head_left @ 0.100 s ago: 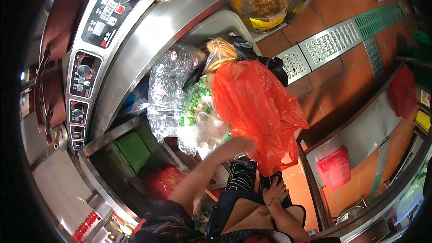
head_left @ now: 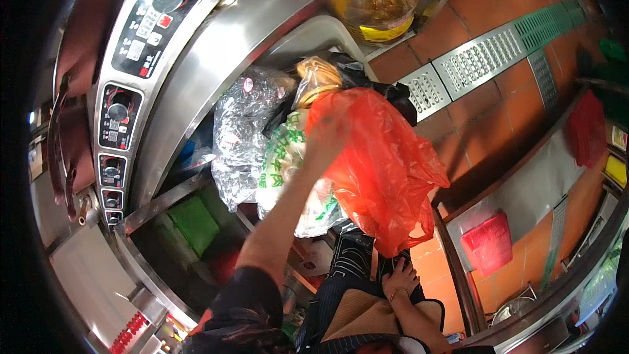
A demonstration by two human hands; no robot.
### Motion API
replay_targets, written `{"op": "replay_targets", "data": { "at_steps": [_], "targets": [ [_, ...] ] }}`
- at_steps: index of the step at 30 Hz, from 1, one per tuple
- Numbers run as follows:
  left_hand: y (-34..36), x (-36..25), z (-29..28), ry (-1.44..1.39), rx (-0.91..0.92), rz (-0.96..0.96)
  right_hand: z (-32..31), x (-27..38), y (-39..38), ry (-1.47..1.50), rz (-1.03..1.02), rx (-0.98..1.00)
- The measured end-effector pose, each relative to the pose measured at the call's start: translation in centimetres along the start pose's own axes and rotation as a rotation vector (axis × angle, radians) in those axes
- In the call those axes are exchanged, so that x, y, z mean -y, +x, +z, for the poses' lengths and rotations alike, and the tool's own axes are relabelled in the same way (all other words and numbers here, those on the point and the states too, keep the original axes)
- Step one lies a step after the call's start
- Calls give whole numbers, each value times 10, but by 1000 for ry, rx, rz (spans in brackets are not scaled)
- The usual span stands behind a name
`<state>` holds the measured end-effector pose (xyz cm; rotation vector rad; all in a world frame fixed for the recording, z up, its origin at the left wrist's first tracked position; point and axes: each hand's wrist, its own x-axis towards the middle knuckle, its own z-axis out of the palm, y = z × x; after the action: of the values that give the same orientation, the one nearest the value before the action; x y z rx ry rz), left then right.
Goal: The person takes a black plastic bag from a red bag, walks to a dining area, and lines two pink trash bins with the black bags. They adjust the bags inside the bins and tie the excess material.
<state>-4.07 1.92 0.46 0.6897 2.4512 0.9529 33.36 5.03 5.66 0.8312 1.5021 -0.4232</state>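
Note:
My left hand (head_left: 333, 132), smeared by motion, is over the left side of a large red plastic bag (head_left: 386, 164); its fingers cannot be made out. Left of the bag is a white plastic bag with green print (head_left: 282, 167), partly hidden by my forearm. Clear plastic packs (head_left: 239, 137) lie farther left. Behind the red bag sits a clear bag of tan-yellow pieces (head_left: 319, 77), beside black plastic (head_left: 401, 99). My right hand (head_left: 400, 280) rests on my leg, fingers apart and holding nothing.
A steel counter edge with knob panels (head_left: 119, 115) runs along the left. A round container of yellow liquid (head_left: 383, 10) stands at the back. Metal drain grates (head_left: 481, 58) cross the tiled floor. A red basket (head_left: 487, 244) sits at right, a green block (head_left: 194, 224) at left.
My left hand has swept forward from the near edge of the red bag to its upper left side. The right hand stays on my leg.

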Motion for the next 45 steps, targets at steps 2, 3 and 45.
{"op": "replay_targets", "data": {
  "at_steps": [2, 3, 45],
  "targets": [
    [84, -2, -4, 262, -92, 3, 6, -3, 7, -2, 11, -22],
    [107, 16, 3, 435, -79, 74, 10, -7, 8, -16, 20, -27],
    [-287, -175, -52, -1212, 297, -793, -39, 16, -35, 1969, -592, 749]
  ]
}}
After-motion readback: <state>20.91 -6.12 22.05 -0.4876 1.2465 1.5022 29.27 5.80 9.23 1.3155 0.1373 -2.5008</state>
